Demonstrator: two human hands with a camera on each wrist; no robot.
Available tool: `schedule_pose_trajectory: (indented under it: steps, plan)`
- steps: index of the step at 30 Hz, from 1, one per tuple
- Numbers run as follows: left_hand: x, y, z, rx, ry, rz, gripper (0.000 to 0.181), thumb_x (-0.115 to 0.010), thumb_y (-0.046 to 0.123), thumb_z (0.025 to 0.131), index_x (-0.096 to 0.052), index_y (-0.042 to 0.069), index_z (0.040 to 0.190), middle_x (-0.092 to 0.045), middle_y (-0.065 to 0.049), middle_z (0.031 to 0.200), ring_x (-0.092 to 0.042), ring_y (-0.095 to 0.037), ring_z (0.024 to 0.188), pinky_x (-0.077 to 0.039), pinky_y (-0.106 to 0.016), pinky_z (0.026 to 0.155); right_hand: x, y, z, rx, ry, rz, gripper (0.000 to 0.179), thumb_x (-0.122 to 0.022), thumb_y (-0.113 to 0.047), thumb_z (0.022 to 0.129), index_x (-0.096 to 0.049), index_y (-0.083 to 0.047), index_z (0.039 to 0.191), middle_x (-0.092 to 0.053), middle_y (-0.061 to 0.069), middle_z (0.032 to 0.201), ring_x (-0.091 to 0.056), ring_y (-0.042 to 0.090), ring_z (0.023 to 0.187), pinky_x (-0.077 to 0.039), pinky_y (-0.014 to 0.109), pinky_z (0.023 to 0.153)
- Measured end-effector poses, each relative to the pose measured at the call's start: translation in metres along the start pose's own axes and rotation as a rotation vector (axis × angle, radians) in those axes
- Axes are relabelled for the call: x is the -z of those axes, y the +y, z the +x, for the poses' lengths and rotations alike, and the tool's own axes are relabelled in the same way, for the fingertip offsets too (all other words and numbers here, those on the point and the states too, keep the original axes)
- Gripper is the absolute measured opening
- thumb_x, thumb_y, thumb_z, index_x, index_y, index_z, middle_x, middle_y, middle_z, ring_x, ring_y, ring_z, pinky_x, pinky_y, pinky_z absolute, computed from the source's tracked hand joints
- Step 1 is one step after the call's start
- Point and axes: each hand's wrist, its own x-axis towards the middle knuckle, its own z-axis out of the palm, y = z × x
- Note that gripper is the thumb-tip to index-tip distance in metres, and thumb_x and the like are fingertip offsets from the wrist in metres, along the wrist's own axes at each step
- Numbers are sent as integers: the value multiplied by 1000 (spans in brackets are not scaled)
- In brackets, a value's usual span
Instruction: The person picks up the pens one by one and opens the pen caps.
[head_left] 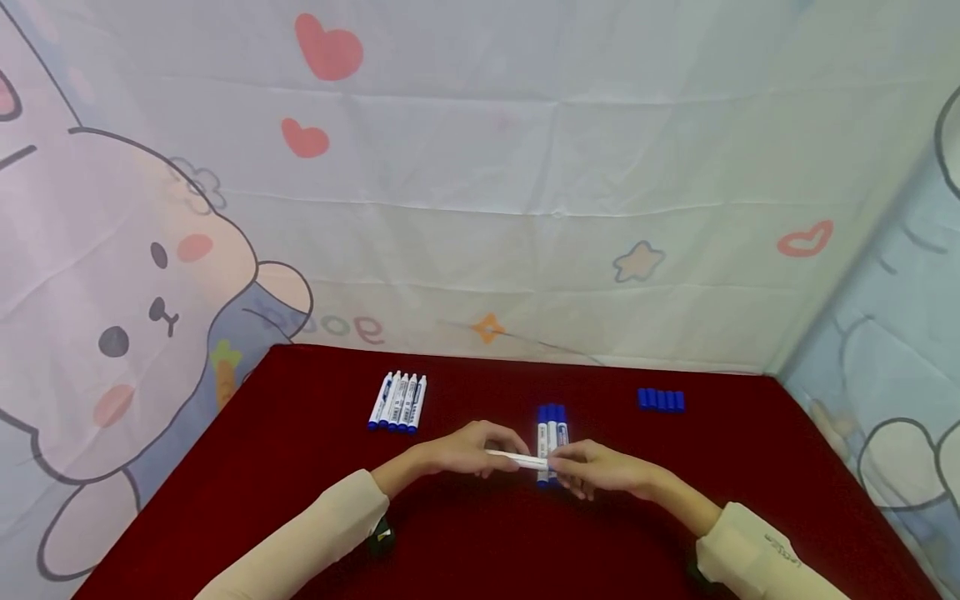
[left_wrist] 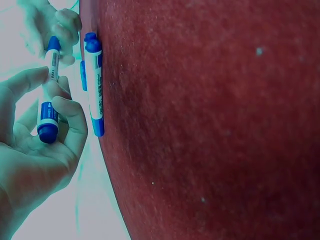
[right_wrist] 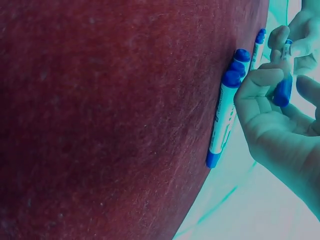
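Both hands hold one white marker level above the table, one hand at each end. My left hand pinches its left end between thumb and fingers; in the left wrist view a blue end lies by the palm. My right hand grips the other end, where the right wrist view shows a blue cap between curled fingers. Just behind and below, three blue-capped markers lie side by side on the table, partly hidden by the held marker and right hand.
A dark red cloth covers the table. At the back left lies a row of several white markers without blue caps on their far ends. Several loose blue caps stand in a row at the back right. A printed curtain hangs behind.
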Motion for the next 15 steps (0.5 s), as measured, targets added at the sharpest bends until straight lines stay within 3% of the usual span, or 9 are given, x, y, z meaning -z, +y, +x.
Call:
schedule_pose_trajectory:
  steps: [2, 8, 11, 15]
  plan:
    - [-2, 0, 1, -7, 1, 4, 19, -68, 20, 98, -73, 19, 116, -63, 2, 83, -52, -9, 58, -44, -22, 52, -1, 0, 0, -12, -13, 29, 44, -47, -34, 109, -60, 8, 107, -52, -2, 76, -48, 9, 62, -42, 21, 58]
    - [-8, 2, 5, -101, 49, 53, 17, -75, 23, 94, -75, 14, 108, -75, -1, 95, -61, -1, 77, -49, -18, 70, -2, -3, -3, -21, -68, 144, 45, -46, -31, 110, -61, 9, 125, -43, -4, 73, -37, 8, 60, -35, 20, 56]
    - [-9, 3, 5, -142, 57, 107, 20, -73, 24, 95, -77, 12, 111, -77, -4, 98, -61, 2, 80, -51, -17, 74, -3, -7, -4, -7, -83, 134, 46, -44, -30, 111, -60, 12, 122, -41, -6, 71, -33, 6, 59, -30, 20, 54]
    - [-6, 9, 1, -166, 16, 142, 26, -66, 22, 101, -76, 7, 120, -78, -9, 105, -56, 4, 77, -50, -16, 75, -5, -10, -6, 46, -85, 42, 46, -39, -28, 112, -58, 13, 115, -41, -7, 70, -31, 4, 57, -27, 18, 51]
